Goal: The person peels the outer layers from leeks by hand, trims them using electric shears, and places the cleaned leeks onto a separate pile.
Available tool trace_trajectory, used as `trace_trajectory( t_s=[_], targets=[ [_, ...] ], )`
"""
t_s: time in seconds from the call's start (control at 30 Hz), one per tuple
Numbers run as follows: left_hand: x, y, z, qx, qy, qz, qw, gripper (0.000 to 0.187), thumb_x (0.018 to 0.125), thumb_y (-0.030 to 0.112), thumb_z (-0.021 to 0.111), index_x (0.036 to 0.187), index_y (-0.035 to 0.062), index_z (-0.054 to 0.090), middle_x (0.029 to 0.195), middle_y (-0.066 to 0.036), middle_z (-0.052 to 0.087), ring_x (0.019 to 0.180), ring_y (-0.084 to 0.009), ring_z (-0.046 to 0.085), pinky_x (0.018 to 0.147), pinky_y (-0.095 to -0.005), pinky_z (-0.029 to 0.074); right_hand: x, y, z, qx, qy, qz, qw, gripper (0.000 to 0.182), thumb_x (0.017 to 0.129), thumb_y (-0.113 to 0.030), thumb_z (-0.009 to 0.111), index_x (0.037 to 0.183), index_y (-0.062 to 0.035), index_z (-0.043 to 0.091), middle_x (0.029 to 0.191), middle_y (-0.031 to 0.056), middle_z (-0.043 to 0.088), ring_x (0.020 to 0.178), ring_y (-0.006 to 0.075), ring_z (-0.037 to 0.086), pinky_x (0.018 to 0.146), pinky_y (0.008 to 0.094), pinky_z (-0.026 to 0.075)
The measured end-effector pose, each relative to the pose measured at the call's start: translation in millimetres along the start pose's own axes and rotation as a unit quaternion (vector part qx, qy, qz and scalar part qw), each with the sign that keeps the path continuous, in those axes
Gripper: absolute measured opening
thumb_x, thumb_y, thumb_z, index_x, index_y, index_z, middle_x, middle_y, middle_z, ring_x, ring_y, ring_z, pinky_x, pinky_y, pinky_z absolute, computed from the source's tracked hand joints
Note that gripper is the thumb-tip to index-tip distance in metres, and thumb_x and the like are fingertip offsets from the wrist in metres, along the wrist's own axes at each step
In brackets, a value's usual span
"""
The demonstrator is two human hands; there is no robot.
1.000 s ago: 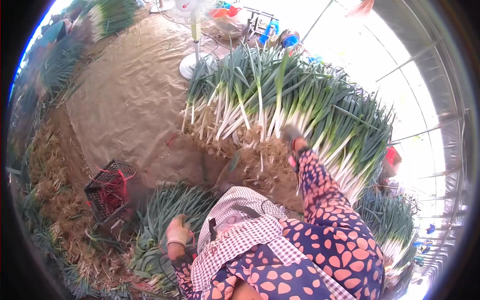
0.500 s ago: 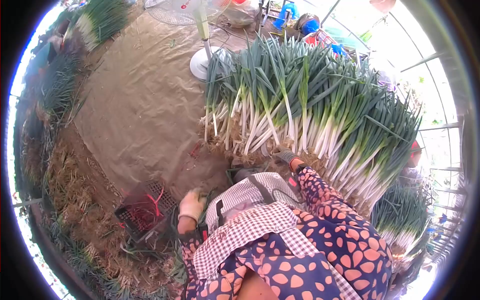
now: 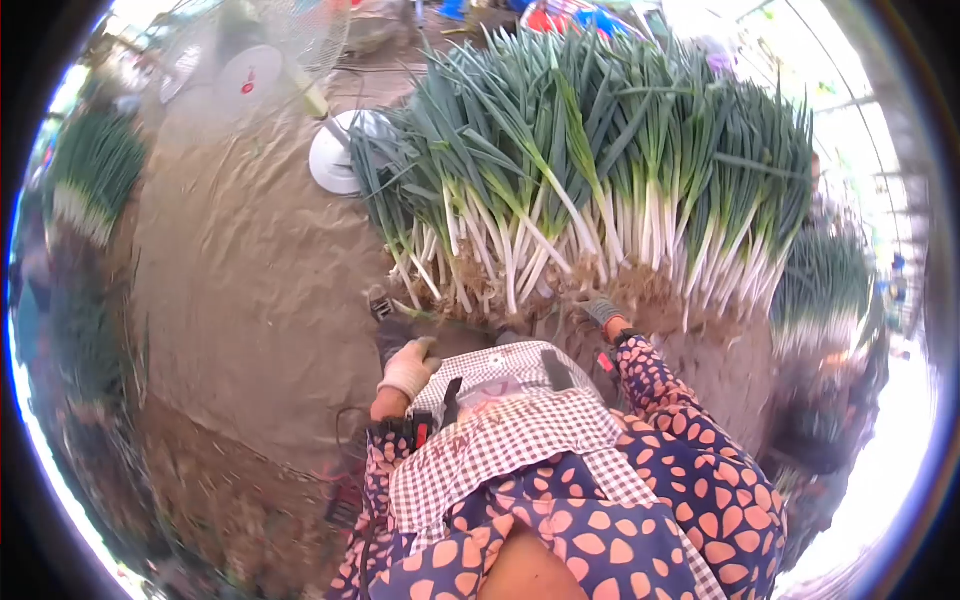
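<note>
A thick row of green onions (image 3: 600,170) lies in front of me, white stalks and brown roots towards me, green leaves pointing away. My right hand (image 3: 602,311), in a grey glove, is at the root ends near the middle of the row. Its fingers look stretched out, and no stalk shows clearly in them. To the left, my left hand (image 3: 408,368), in a pale glove, is held above my lap beside the checked apron (image 3: 500,440). Its fingers are curled in, with nothing visible in them.
A standing fan (image 3: 250,80) with a round white base (image 3: 345,155) is at the row's far left end. Brown sheeting (image 3: 230,300) covers the ground on the left. More green onions stand at the far left (image 3: 95,170) and right (image 3: 825,285).
My view has turned, so the row sits further left and the crate at lower left has mostly gone from sight. My left hand has moved up and forward; my right hand stays by the roots.
</note>
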State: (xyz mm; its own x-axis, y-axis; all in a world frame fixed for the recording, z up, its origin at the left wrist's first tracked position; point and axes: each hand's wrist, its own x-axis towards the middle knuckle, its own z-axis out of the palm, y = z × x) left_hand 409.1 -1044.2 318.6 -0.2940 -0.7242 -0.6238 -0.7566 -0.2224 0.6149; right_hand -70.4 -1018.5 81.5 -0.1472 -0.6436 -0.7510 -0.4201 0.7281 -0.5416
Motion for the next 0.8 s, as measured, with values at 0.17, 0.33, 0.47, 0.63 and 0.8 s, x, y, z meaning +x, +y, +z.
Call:
trace_trajectory(
  t_s=[0.17,0.33,0.47,0.63,0.8],
  targets=[
    [99,-20,-38,-0.049,-0.011,-0.017,0.999,0.034,0.077,0.014,0.061,0.109,0.0056,0.059,0.104,-0.014,0.063,0.098,-0.0271,0.059,0.085,-0.0333,0.045,-65,-103,1,0.215,-0.012,0.197,0.956,0.020,0.084,-0.017,0.058,0.099,-0.0093,0.048,0.073,0.0061,0.055,0.058,0.0182,0.058,0.049,0.0329,0.050],
    [120,-89,-122,-0.054,0.012,-0.050,0.997,0.033,0.077,0.009,0.059,0.110,0.0049,0.059,0.096,-0.010,0.065,0.084,-0.0164,0.060,0.077,-0.0276,0.047,-74,-122,108,0.290,-0.114,0.186,0.932,0.020,0.082,-0.016,0.059,0.099,-0.0081,0.050,0.074,0.0048,0.054,0.052,0.0141,0.052,0.050,0.0284,0.048],
    [117,-95,-151,-0.184,0.033,-0.136,0.973,0.030,0.079,0.012,0.058,0.108,0.0042,0.060,0.092,-0.007,0.064,0.075,-0.0142,0.058,0.069,-0.0281,0.048,-4,-111,165,0.237,-0.164,0.030,0.957,0.024,0.080,-0.013,0.061,0.102,-0.0045,0.054,0.075,0.0054,0.057,0.059,0.0154,0.057,0.053,0.0281,0.048],
    [155,-110,-142,-0.271,0.049,-0.172,0.946,0.028,0.080,0.014,0.060,0.106,0.0051,0.061,0.088,-0.005,0.063,0.073,-0.0122,0.055,0.066,-0.0255,0.046,-17,-171,195,0.266,-0.097,0.063,0.957,0.029,0.082,-0.013,0.060,0.108,-0.0059,0.052,0.082,0.0059,0.058,0.064,0.0181,0.061,0.056,0.0299,0.050],
    [224,-98,-123,-0.232,-0.065,-0.171,0.955,0.030,0.076,0.015,0.062,0.105,0.0077,0.062,0.092,-0.005,0.063,0.082,-0.0145,0.056,0.073,-0.0271,0.046,-46,-164,241,0.491,-0.047,0.195,0.848,0.020,0.082,-0.013,0.059,0.100,-0.0071,0.052,0.083,0.0063,0.057,0.062,0.0201,0.060,0.055,0.0332,0.049]
  ],
)
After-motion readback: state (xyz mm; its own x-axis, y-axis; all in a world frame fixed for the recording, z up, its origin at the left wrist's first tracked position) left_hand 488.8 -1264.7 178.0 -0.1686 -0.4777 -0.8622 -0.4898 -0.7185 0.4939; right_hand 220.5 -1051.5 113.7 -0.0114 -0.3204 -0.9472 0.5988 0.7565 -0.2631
